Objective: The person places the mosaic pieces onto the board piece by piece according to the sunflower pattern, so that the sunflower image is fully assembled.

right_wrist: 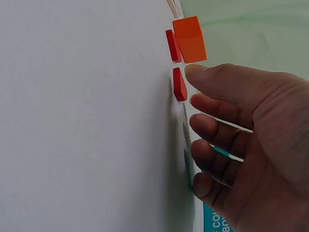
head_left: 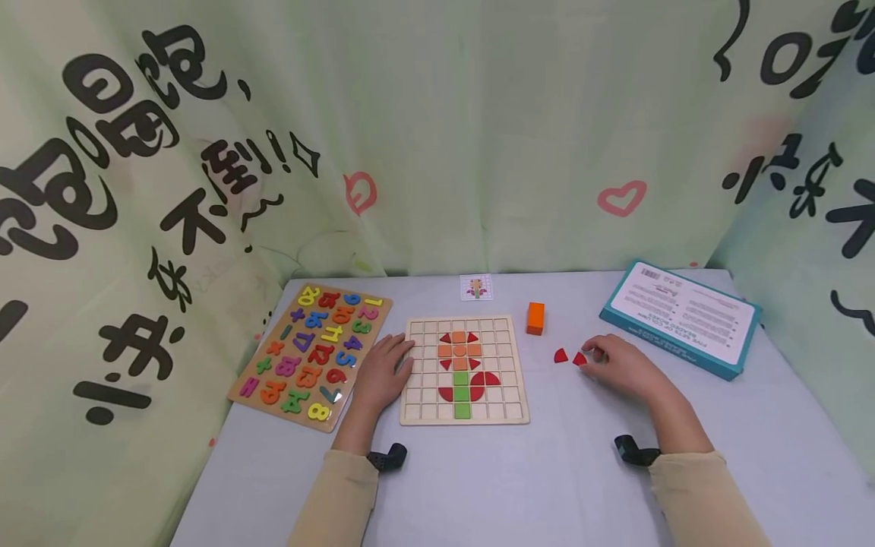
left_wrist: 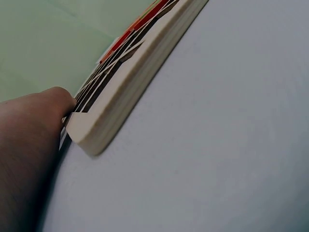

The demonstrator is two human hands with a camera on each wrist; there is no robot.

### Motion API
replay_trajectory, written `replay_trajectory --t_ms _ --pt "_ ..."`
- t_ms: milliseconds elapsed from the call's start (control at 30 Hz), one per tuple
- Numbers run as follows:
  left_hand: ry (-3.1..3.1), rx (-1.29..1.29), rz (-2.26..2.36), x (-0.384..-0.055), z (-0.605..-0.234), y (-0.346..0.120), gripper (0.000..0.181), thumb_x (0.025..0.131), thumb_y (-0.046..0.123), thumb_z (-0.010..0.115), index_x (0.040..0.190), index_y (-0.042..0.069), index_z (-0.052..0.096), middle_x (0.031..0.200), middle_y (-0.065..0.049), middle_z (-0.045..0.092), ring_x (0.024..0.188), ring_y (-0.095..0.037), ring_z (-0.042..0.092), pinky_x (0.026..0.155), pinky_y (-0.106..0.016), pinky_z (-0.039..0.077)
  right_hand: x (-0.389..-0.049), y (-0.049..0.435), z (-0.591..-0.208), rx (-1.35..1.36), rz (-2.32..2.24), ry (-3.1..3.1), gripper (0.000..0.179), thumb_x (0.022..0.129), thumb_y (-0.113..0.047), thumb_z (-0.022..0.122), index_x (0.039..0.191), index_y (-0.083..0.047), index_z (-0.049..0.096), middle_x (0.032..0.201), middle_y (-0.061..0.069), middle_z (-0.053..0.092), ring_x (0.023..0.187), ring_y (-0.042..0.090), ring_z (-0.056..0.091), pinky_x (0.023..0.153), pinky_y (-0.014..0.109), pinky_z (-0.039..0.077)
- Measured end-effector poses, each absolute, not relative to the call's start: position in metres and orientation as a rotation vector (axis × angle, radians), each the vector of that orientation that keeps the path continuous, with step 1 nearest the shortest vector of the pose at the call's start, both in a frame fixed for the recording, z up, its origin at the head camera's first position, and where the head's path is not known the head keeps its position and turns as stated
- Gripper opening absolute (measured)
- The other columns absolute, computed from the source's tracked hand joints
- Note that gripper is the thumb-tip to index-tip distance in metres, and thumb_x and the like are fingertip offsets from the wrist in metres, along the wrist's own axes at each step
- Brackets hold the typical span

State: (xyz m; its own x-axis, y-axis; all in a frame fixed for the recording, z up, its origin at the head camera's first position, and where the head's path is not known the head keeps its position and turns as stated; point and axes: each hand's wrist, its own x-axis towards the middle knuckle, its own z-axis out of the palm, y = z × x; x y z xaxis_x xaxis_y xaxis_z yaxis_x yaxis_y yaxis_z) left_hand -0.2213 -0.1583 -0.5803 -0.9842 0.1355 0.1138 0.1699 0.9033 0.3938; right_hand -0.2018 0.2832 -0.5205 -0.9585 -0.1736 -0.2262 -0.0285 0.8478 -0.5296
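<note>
In the head view my left hand rests at the left edge of a wooden grid board, its thumb against the frame. The left wrist view shows that thumb touching the corner of the board. Orange, red and green flat pieces form a figure on the grid, with green squares stacked below. My right hand is beside two red wedge-shaped pieces on the table. Its thumb and loosely bent fingers are close to the nearer red piece, not visibly gripping it; the other red piece lies to its left.
An orange block stands right of the board, and a small picture card lies behind it. To the left is a tray of colourful numbers. A teal-edged box occupies the back right, near the curtain.
</note>
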Motion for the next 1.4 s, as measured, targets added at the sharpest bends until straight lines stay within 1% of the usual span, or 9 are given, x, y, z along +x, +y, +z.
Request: replay_trajectory --t_ms 167,367,567,633,833,967,1167,1400 --pt "-2.980 -0.250 -0.631 -0.221 -0.579 -0.159 0.045 0.100 0.043 0.050 0.142 0.028 0.054 0.154 0.003 0.046 0.148 -0.023 0.034 0.121 -0.047 0.031 -0.203 0.283 -0.528 -0.165 -0.761 2.787 0.035 0.090 -0.026 0.069 0.119 -0.006 0.064 0.096 0.008 0.057 0.091 0.024 0.051 0.073 0.031 0.048" --pt "-2.978 -0.261 -0.638 -0.220 -0.577 -0.159 0.045 0.100 0.043 0.050 0.142 0.028 0.054 0.154 0.003 0.045 0.148 -0.023 0.033 0.121 -0.048 0.031 -0.205 0.281 -0.531 -0.188 -0.743 2.806 0.030 0.092 -0.021 0.067 0.118 -0.007 0.064 0.094 0.008 0.056 0.091 0.024 0.051 0.074 0.032 0.048" --pt "-2.984 -0.251 -0.645 -0.220 -0.577 -0.159 0.046 0.100 0.044 0.050 0.143 0.028 0.053 0.155 0.004 0.045 0.149 -0.023 0.032 0.121 -0.049 0.030 -0.205 0.279 -0.533 -0.178 -0.722 2.818 0.032 0.091 -0.026 0.068 0.117 -0.008 0.064 0.097 0.008 0.056 0.092 0.024 0.051 0.075 0.033 0.049" --pt "-2.985 -0.249 -0.648 -0.220 -0.577 -0.159 0.046 0.100 0.044 0.050 0.143 0.028 0.053 0.155 0.004 0.045 0.149 -0.023 0.032 0.121 -0.049 0.030 -0.205 0.278 -0.533 -0.171 -0.722 2.817 0.032 0.091 -0.026 0.069 0.117 -0.008 0.064 0.099 0.010 0.056 0.093 0.026 0.051 0.076 0.035 0.050" --pt "-2.991 -0.249 -0.631 -0.220 -0.577 -0.159 0.045 0.100 0.043 0.050 0.143 0.029 0.053 0.155 0.004 0.045 0.149 -0.023 0.032 0.121 -0.048 0.030 -0.205 0.275 -0.534 -0.130 -0.720 2.802 0.031 0.092 -0.025 0.067 0.116 -0.006 0.063 0.107 0.014 0.058 0.098 0.029 0.052 0.086 0.045 0.054" --pt "-2.978 -0.256 -0.604 -0.220 -0.577 -0.159 0.044 0.100 0.041 0.050 0.142 0.027 0.054 0.154 0.003 0.046 0.148 -0.023 0.034 0.121 -0.046 0.031 -0.205 0.273 -0.533 -0.114 -0.734 2.797 0.033 0.092 -0.026 0.067 0.116 -0.004 0.061 0.110 0.015 0.059 0.100 0.030 0.052 0.088 0.047 0.054" --pt "-2.978 -0.256 -0.592 -0.219 -0.576 -0.158 0.044 0.100 0.041 0.050 0.142 0.027 0.054 0.154 0.003 0.046 0.148 -0.023 0.034 0.121 -0.046 0.031 -0.206 0.267 -0.526 -0.127 -0.773 2.787 0.037 0.091 -0.027 0.069 0.118 -0.004 0.060 0.111 0.015 0.058 0.101 0.029 0.053 0.088 0.046 0.055" --pt "-2.970 -0.259 -0.597 -0.220 -0.578 -0.158 0.044 0.100 0.041 0.050 0.141 0.027 0.055 0.153 0.003 0.046 0.148 -0.023 0.034 0.121 -0.046 0.032 -0.208 0.244 -0.508 -0.174 -0.807 2.770 0.039 0.088 -0.027 0.072 0.118 -0.005 0.060 0.110 0.013 0.059 0.099 0.026 0.054 0.080 0.037 0.058"
